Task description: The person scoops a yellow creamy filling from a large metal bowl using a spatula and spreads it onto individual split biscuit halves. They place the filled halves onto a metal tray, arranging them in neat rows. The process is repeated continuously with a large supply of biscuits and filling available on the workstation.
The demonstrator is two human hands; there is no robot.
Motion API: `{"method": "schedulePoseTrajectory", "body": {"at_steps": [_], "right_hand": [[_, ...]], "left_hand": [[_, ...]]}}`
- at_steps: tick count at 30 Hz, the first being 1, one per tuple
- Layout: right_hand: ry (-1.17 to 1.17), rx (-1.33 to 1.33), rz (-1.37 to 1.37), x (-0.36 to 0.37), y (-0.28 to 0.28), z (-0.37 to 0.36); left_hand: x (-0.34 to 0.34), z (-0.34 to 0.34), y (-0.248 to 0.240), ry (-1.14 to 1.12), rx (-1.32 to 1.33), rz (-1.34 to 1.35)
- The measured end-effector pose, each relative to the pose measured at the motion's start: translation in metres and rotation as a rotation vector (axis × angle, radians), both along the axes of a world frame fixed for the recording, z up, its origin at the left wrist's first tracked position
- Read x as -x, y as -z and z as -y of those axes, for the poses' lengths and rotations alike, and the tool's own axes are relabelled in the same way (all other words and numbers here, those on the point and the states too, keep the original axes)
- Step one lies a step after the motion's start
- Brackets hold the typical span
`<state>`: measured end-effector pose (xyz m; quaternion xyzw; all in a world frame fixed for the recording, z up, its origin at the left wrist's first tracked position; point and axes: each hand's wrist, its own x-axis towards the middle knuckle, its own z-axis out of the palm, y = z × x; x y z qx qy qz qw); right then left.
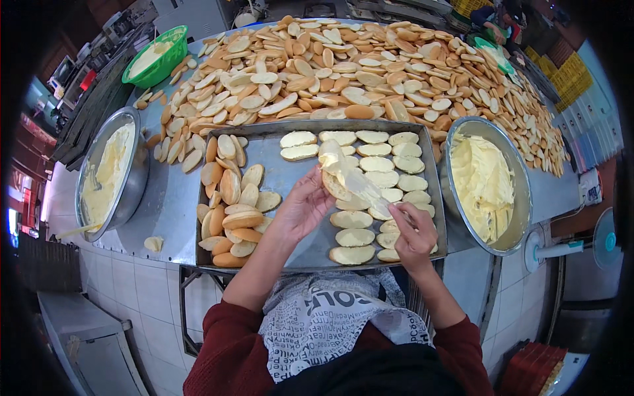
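Observation:
Over the middle of a metal tray point(269, 158), my left hand point(305, 206) holds a halved oval bun point(335, 189) at its left edge, tilted. My right hand point(415, 239) grips the handle of a spatula point(365, 189) whose wide blade is smeared with pale cream. The blade's far end lies against the bun half and hides part of it. Rows of cream-coated bun halves point(352, 237) lie on the tray's right side. Plain bun halves point(231, 187) are heaped on its left side.
A steel bowl of cream point(482, 185) stands right of the tray, another steel bowl point(136, 165) to the left. A large heap of bun halves point(343, 72) covers the table's far part. A green basin point(158, 65) sits far left; another person point(498, 23) is far right.

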<state>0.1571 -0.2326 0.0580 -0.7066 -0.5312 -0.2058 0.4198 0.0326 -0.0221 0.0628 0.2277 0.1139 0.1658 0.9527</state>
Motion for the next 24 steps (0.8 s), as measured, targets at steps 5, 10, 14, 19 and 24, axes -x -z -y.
{"method": "schedulePoseTrajectory", "body": {"at_steps": [5, 10, 14, 19, 24], "right_hand": [[0.082, 0.004, 0.066, 0.002, -0.028, 0.008], [0.045, 0.064, 0.063, 0.016, -0.045, -0.006], [0.013, 0.180, 0.059, 0.019, -0.043, -0.003], [-0.018, 0.193, 0.067, 0.018, -0.043, 0.014], [0.035, 0.063, 0.213, 0.021, -0.025, 0.008]], "left_hand": [[0.003, -0.012, 0.004, -0.082, -0.135, -0.014], [0.001, -0.004, -0.001, -0.141, -0.227, -0.128], [0.003, -0.007, -0.002, -0.188, -0.245, -0.162], [0.009, -0.014, -0.002, -0.224, -0.196, -0.163], [0.005, -0.004, 0.002, -0.105, -0.121, -0.107]]}}
